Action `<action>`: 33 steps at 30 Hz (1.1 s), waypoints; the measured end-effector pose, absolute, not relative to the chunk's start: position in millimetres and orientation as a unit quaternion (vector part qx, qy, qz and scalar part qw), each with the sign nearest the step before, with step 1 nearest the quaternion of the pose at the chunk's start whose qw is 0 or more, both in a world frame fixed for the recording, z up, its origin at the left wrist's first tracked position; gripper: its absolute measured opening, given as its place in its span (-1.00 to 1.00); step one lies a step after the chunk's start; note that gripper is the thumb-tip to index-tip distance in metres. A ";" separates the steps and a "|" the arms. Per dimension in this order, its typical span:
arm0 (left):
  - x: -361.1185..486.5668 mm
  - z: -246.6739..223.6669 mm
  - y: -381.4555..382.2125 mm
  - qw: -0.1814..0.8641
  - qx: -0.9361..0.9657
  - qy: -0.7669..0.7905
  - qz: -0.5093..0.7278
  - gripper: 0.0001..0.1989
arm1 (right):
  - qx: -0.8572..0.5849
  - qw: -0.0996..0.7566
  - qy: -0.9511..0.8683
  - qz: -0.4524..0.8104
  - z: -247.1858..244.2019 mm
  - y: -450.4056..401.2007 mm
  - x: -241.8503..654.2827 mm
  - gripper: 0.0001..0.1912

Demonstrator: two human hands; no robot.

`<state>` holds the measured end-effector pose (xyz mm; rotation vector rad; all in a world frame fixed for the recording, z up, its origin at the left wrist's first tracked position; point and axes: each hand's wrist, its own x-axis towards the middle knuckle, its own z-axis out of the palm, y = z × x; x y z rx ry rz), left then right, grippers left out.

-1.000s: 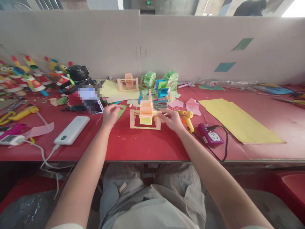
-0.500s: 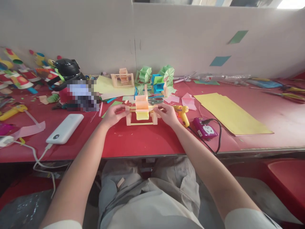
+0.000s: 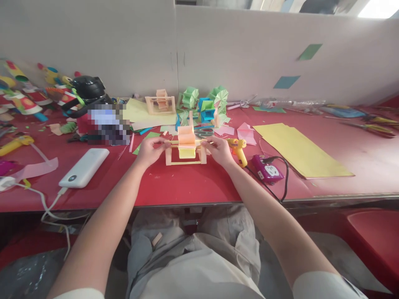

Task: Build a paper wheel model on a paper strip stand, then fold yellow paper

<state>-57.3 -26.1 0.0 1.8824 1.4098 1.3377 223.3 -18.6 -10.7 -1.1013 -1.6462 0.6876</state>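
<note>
A small paper water wheel (image 3: 186, 141) with peach and yellow folded blades is mounted in a pale wooden-stick frame (image 3: 187, 163) on the red table. My left hand (image 3: 152, 150) pinches the frame's upper left corner, near the end of the axle. At the upper right corner, my right hand (image 3: 219, 148) grips the same frame between thumb and fingers. Part of each corner is hidden by the fingertips. Just behind the wheel lie scissors (image 3: 204, 132). A yellow glue gun (image 3: 239, 151) rests right beside my right hand.
Right of the glue gun sit a purple power socket (image 3: 268, 169) with a black cable and yellow paper sheets (image 3: 302, 151). A white power bank (image 3: 84, 168) lies left. Behind stand green paper wheels (image 3: 220, 97), another framed wheel (image 3: 161, 101) and a black-lidded bottle (image 3: 89, 89).
The view has shifted very slightly. Both hands keep their hold on the frame's upper corners, and the wheel stays in nearly the same place.
</note>
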 end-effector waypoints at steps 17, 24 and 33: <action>-55.7 -4.9 -23.0 0.285 0.661 0.487 0.495 -0.49 | -0.425 0.503 -0.686 0.307 -16.7 -15.6 225.1 -0.67; -56.1 -1.0 -25.2 0.235 0.674 0.506 0.484 -0.69 | -0.413 0.496 -0.703 0.301 -16.0 -15.6 223.9 -0.63; -55.6 -5.6 -23.1 0.269 0.661 0.499 0.491 -0.63 | -0.414 0.509 -0.699 0.284 -19.7 -13.0 224.7 -0.62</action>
